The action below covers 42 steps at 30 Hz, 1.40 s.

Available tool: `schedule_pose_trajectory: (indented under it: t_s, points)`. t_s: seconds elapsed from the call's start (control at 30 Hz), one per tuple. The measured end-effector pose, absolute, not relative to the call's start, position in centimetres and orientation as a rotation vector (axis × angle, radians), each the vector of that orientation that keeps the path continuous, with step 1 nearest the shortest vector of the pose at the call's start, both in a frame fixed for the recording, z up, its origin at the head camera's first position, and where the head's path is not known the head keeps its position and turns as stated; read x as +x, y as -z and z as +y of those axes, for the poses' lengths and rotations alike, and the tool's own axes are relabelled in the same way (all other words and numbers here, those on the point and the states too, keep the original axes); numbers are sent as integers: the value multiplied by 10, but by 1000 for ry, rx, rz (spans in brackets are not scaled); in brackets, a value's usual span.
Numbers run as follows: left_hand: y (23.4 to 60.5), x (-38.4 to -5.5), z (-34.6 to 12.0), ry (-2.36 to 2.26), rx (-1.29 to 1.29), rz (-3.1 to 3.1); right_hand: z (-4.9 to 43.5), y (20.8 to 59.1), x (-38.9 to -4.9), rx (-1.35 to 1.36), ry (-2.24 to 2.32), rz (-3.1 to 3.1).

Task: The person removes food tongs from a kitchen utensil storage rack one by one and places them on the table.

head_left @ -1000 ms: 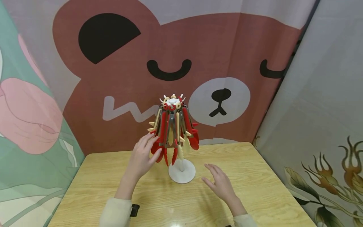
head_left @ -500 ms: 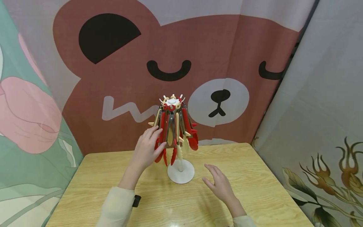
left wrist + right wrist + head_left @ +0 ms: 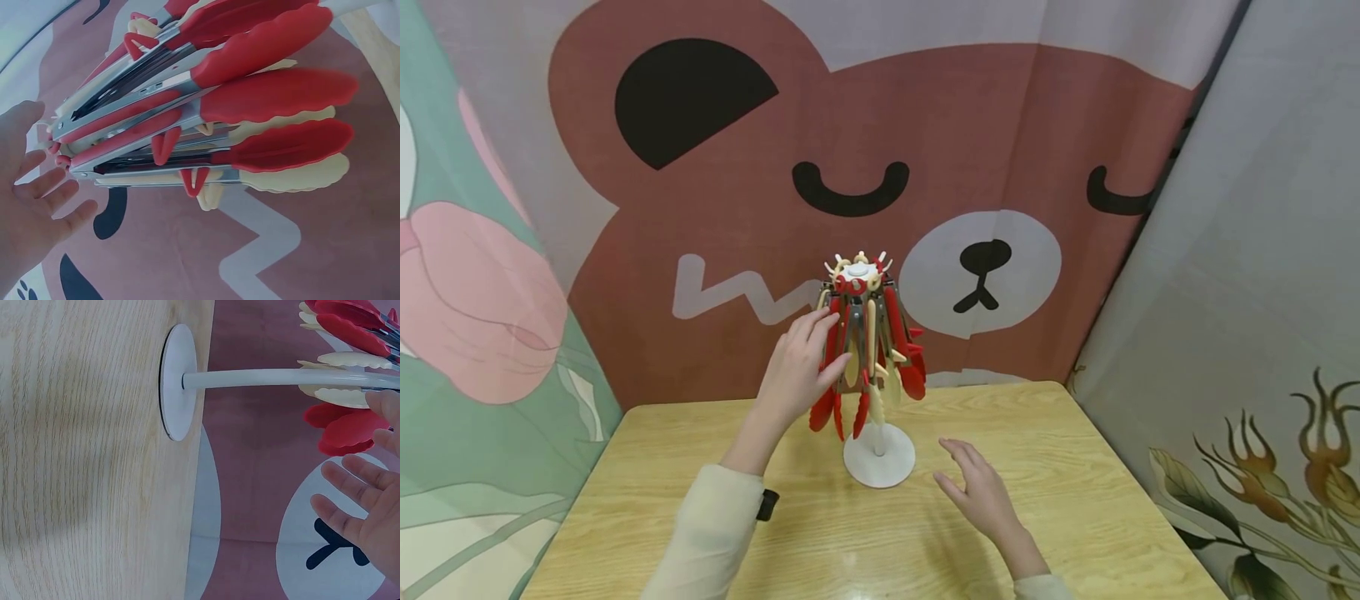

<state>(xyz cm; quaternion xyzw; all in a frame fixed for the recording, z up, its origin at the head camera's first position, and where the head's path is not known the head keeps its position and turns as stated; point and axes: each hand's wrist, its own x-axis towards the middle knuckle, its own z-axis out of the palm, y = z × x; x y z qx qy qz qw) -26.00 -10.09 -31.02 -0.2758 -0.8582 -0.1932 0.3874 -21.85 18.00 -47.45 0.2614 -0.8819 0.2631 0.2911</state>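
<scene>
Several kitchen tongs with red tips (image 3: 275, 97) and cream tips (image 3: 300, 173) hang by their handle ends from the white top (image 3: 858, 272) of a stand. Below them a white pole (image 3: 262, 377) runs down to a round white base (image 3: 891, 475). My left hand (image 3: 793, 367) is at the left side of the tongs, fingers spread and nearly straight. In the left wrist view its fingertips are close to the handle ends; whether they touch is unclear. To the right of the base, my right hand (image 3: 981, 492) hovers with relaxed fingers, holding nothing.
The stand is on a light wood table (image 3: 1037, 450). Behind it hangs a curtain (image 3: 737, 200) with a brown bear print. A flowered grey curtain (image 3: 1240, 317) borders the right side, and a green one (image 3: 490, 450) the left.
My left hand has risen along the left side of the tongs, from their tips toward their handle ends. The right hand stays almost in place.
</scene>
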Motion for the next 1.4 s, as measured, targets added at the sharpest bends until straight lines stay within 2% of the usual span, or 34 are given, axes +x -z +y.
schedule_pose_trajectory:
  t_s: [0.9,1.4]
  points:
    - [264,-282,-88,444,-651,-2242,176,479,-216,663,-738,-2400]
    - [260,-299,-87,530,-750,-2280,177,480,-214,720,-794,-2364]
